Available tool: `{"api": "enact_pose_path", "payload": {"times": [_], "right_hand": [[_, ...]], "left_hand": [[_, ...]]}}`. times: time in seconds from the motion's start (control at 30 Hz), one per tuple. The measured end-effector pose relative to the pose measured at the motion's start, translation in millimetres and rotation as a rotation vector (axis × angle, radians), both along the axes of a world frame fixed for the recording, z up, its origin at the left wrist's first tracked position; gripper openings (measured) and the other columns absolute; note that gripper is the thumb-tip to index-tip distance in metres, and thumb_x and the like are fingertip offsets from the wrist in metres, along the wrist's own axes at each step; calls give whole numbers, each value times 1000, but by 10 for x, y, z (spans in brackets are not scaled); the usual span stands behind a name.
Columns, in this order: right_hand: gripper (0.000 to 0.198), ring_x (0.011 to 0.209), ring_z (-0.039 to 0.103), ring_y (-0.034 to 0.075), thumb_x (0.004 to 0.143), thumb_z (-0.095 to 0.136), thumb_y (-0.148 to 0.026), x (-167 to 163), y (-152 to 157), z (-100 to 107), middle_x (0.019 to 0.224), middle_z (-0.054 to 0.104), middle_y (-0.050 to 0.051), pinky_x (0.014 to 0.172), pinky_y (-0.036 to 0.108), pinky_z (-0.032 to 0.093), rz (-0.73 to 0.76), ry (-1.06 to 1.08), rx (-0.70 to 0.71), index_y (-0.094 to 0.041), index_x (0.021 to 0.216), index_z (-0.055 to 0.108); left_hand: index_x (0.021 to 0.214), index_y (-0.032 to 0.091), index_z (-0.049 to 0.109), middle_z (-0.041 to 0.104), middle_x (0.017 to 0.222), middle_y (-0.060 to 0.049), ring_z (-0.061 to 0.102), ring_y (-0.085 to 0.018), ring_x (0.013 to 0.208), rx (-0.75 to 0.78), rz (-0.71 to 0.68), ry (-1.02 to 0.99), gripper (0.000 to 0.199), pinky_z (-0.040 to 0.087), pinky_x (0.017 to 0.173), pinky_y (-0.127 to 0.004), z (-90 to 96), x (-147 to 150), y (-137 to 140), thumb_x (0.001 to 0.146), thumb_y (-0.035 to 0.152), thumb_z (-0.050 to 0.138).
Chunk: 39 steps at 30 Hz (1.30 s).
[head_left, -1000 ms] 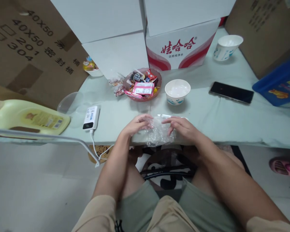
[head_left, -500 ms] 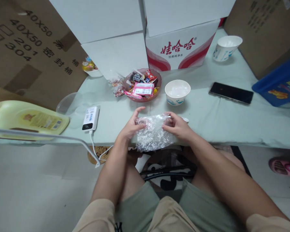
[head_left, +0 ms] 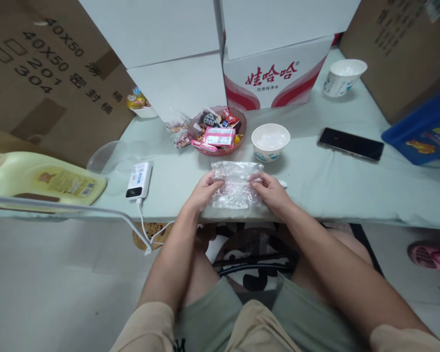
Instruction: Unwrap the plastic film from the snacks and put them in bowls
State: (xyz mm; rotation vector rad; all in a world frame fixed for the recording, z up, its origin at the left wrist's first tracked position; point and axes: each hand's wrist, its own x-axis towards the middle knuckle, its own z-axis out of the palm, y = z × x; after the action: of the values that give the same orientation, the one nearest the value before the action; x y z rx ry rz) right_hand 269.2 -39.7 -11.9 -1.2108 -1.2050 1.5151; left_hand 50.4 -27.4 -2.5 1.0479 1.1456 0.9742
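Observation:
A crinkled clear plastic bag (head_left: 236,195) is stretched between my two hands, just above the front edge of the table. My left hand (head_left: 206,189) pinches its left side, thumb on top. On the other side my right hand (head_left: 268,188) grips it the same way. Something pinkish shows faintly through the film, but I cannot make it out. Beyond the bag stand a glass bowl of wrapped sweets (head_left: 220,138) and a white paper bowl (head_left: 270,142). A small white object (head_left: 283,184) pokes out beside my right hand, mostly hidden.
A power bank (head_left: 139,181) with a white cable lies left, near a yellow bottle (head_left: 69,181) and a clear lid (head_left: 110,156). To the right are a phone (head_left: 350,144), a second paper bowl (head_left: 344,78) and a blue package (head_left: 421,129). Cartons (head_left: 275,83) line the back.
The bag has moved slightly away from me, its top edge now raised and pulled straighter. My left fingers, spread before, have closed on its side.

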Motion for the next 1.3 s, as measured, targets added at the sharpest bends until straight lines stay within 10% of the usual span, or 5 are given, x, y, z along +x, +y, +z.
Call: {"api": "enact_pose_path", "payload": {"times": [0.5, 0.73, 0.9, 1.1, 1.3], "right_hand": [[37, 63, 57, 16, 72, 64, -57, 177, 14, 141, 73, 61, 3, 58, 30, 48, 106, 218, -60, -21, 78, 62], [85, 65, 52, 12, 57, 79, -41, 139, 70, -39, 87, 56, -4, 64, 29, 44, -57, -85, 7, -27, 131, 38], [43, 69, 54, 14, 61, 71, -43, 130, 84, -9, 76, 58, -3, 68, 29, 43, -157, -60, 78, -23, 93, 53], [13, 71, 55, 19, 74, 60, -34, 142, -1, 95, 74, 58, 1, 71, 33, 45, -308, -373, 497, -24, 76, 52], [13, 95, 66, 23, 86, 55, -31, -38, -177, 49, 104, 73, 6, 87, 38, 49, 115, -245, 650, -23, 96, 59]], "left_hand": [[70, 17, 64, 59, 61, -1, 48, -12, 49, -2, -39, -100, 34, 36, 47, -26, 66, -130, 6, 67, 50, 67], [101, 22, 56, 55, 68, 7, 50, -9, 60, 202, -70, 54, 45, 37, 58, -20, -113, -84, 34, 64, 23, 82], [115, 27, 47, 65, 95, 2, 63, -10, 78, 222, 59, -30, 71, 49, 71, -22, -126, -77, 98, 57, 21, 87], [84, 20, 56, 55, 68, 5, 54, -9, 62, 342, 189, 169, 32, 45, 62, -21, -132, -23, 49, 72, 35, 81], [135, 29, 50, 58, 138, -12, 59, -27, 127, 304, -85, -28, 89, 52, 97, -37, -144, 199, -59, 58, 43, 94]]}}
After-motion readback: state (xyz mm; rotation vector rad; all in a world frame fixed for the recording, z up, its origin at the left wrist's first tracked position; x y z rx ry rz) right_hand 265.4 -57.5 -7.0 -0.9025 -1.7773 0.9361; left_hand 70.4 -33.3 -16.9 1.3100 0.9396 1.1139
